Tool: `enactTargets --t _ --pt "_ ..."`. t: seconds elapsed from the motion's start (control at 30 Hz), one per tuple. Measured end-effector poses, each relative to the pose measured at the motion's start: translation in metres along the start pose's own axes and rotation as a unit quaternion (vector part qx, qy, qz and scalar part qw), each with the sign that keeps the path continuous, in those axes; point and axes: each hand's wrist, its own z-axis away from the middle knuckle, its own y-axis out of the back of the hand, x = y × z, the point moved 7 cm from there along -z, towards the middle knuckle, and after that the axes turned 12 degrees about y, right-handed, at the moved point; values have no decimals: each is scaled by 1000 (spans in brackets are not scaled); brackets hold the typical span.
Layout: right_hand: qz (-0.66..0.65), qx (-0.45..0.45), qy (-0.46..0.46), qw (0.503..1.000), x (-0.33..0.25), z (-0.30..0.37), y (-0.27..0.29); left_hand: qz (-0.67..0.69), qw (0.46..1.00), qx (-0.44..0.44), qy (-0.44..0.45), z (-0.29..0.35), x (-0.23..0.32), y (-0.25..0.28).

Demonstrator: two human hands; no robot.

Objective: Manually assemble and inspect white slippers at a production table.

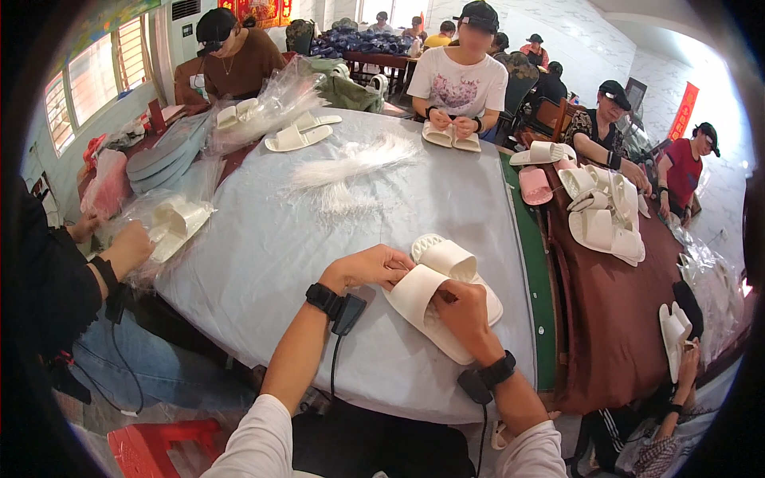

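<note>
A pair of white slippers lies side by side on the grey-covered table in front of me. My left hand (pixel 374 267) is at the strap edge of the nearer slipper (pixel 422 293), fingers bent and pressed together where it meets the farther slipper (pixel 448 256). At the opening under the nearer strap, my right hand (pixel 464 315) is closed with its fingertips partly inside. Whether a thin strand is also between my fingers cannot be made out. Beyond my hands lies a loose heap of thin white plastic strands (pixel 351 171).
Another white pair (pixel 301 134) lies at the far left of the table (pixel 263 239). On the left, a co-worker's hand (pixel 131 243) holds a bagged slipper (pixel 177 227). White and pink slippers (pixel 535 186) sit on the brown-covered table at right. A red stool (pixel 163 446) stands below left.
</note>
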Motion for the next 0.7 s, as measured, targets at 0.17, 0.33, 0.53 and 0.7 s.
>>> enactTargets --t 0.17,0.33,0.53,0.7 --pt "9 0 -14 1000 -4 -3 0 1 1000 3 -8 2 -2 4" --pt "15 13 -37 999 3 0 2 12 999 -4 -31 2 3 1" --pt "-29 -9 -52 998 6 2 -3 20 997 74 -12 -7 -6 6" --pt "4 -18 -4 1000 -6 -5 5 87 991 104 -14 -2 -5 21"
